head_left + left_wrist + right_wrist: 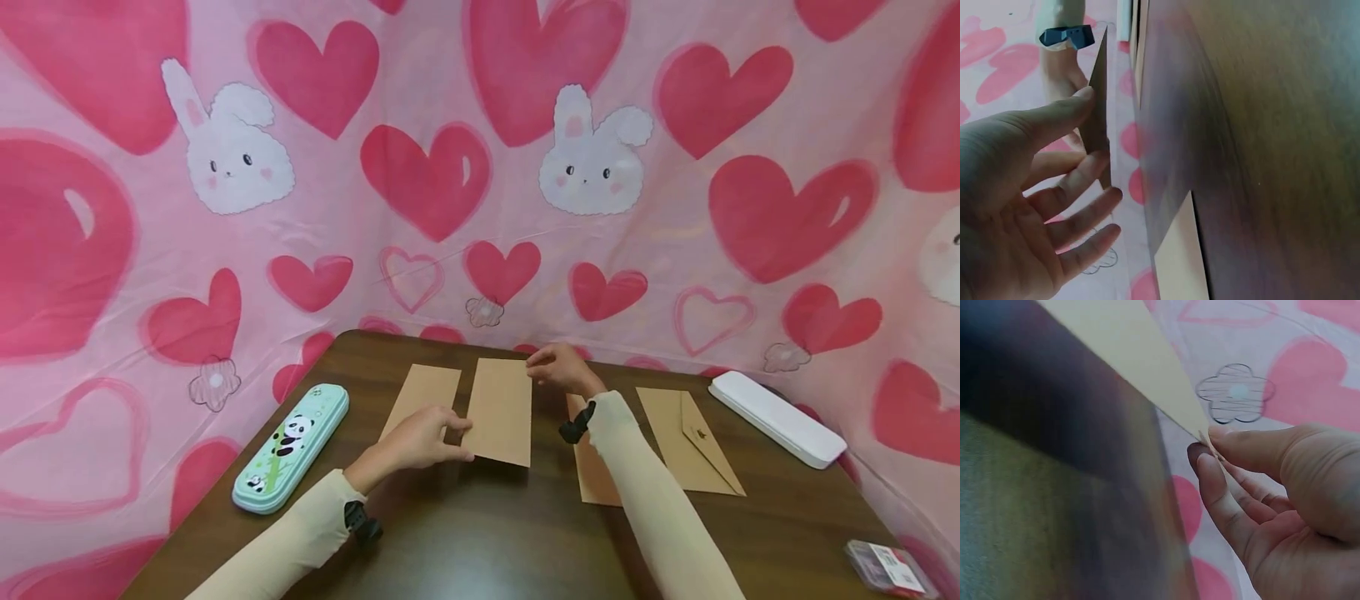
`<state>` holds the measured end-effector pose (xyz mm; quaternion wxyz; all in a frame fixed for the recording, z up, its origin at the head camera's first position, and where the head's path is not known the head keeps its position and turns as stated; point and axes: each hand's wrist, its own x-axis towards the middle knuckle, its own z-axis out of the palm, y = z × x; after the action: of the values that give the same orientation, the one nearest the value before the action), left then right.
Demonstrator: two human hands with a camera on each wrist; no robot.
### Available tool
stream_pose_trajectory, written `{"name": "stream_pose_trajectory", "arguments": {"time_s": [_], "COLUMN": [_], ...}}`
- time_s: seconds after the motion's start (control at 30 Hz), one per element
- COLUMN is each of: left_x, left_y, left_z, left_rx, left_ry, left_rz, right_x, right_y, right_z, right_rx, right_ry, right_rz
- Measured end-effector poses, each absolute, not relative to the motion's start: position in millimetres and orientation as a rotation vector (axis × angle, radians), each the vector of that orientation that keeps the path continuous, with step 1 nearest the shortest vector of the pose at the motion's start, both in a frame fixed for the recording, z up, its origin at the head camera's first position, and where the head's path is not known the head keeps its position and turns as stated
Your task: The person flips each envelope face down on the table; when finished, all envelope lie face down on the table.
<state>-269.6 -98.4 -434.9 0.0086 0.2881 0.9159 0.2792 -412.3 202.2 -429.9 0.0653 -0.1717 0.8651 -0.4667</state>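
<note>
A plain brown kraft envelope (pixel 501 412) is held up off the table between both hands. Its left edge is pinched between the thumb and fingers of my left hand (pixel 426 437); the other fingers are spread in the left wrist view. My right hand (pixel 564 368) pinches the far right edge by thumb and fingertips, as the right wrist view shows closely. To the left lies another brown envelope (pixel 431 392), partly behind the left hand. A third brown envelope (pixel 592 475) lies under the right forearm, partly hidden. Further right is an envelope with a pointed flap (pixel 708 433) and a small dark emblem.
On the left of the dark wooden table (pixel 450 542) sits a mint panda pencil case (pixel 292 446). A white case (pixel 776 417) lies at the far right, and a small clear box (pixel 888 567) at the near right corner. Pink heart-patterned cloth (pixel 517 275) hangs behind the table.
</note>
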Motion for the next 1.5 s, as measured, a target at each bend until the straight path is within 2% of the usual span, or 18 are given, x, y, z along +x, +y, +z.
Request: {"name": "stream_pose_trajectory", "arguments": {"time_s": [0.4, 0.63, 1.0, 1.13, 1.27, 1.5], "left_x": [-286, -288, -290, -287, -277, -257], "left_y": [-96, -93, -88, -69, -35, 45], "left_z": [-450, -449, -446, -442, -438, -440], "left_rx": [1.005, 0.966, 1.088, 1.071, 1.059, 1.187], "left_ry": [2.79, 2.834, 2.867, 2.776, 2.724, 2.683], "left_rz": [0.808, 0.715, 0.56, 0.706, 0.763, 0.575], "right_x": [-410, -406, -405, -396, -388, -372], "right_y": [181, 176, 175, 205, 258, 329], "right_z": [-456, -457, -456, -436, -416, -427], "right_rx": [-0.543, -0.613, -0.747, -0.736, -0.614, -0.374], "right_ry": [2.772, 2.849, 2.94, 2.921, 2.926, 2.959], "right_rz": [-1.044, -0.819, -0.715, -0.723, -0.69, -0.545]}}
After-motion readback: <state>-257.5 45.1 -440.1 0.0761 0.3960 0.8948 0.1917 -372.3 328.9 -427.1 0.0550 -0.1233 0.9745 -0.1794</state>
